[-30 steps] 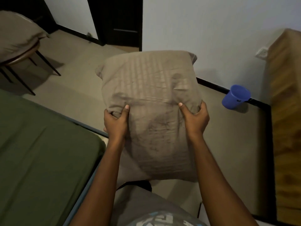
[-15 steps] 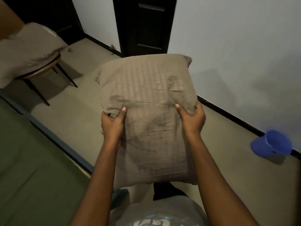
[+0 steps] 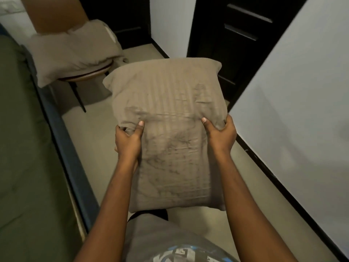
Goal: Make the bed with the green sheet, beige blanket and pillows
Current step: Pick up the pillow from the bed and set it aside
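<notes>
green sheet (image 3: 24,148) covers the bed at left, beige blanket (image 3: 75,52) heaped on the chair (image 3: 88,75). our left hand (image 3: 128,140) and right hand (image 3: 220,135) pinch the pillow (image 3: 170,114) midair; its loose lower end may sag and slip.

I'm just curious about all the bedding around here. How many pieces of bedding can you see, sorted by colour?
Beige: 2, the pillow held in the left hand and right hand, and the bundle of bedding on the chair
Green: 1, the sheet on the bed
Total: 3
</notes>
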